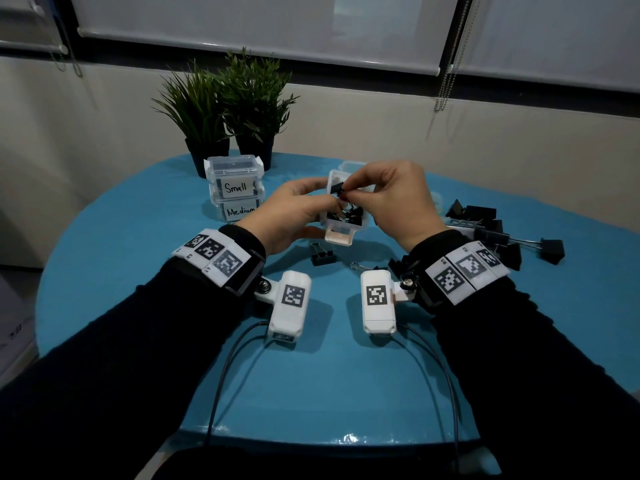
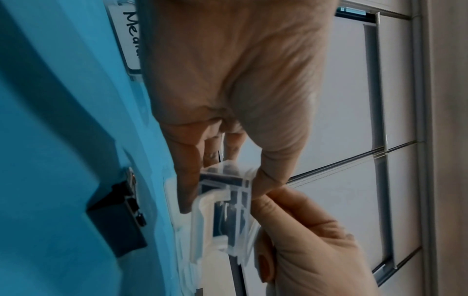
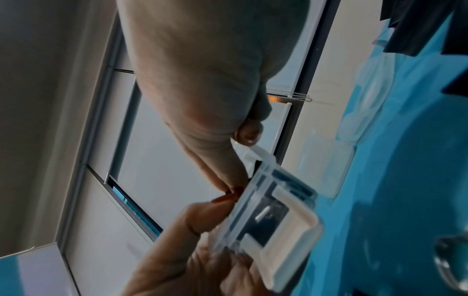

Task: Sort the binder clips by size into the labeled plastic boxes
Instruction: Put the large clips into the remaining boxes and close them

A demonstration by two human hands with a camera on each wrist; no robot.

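Holding a small clear plastic box tilted above the round blue table, we grip it from its nine o'clock side with our left hand, fingers curled round its wall. Our right hand, at the box's three o'clock, pinches a small black binder clip between thumb and fingertips right at the open mouth of the box, where more black clips already lie. At ten o'clock from the box stand two stacked clear boxes, the upper labelled "Small", the lower labelled "Medium". A heap of large black binder clips lies at three o'clock, well apart from the box. One loose black clip rests on the table at six o'clock, just below the box. Two potted green plants stand at twelve o'clock, behind the stack.
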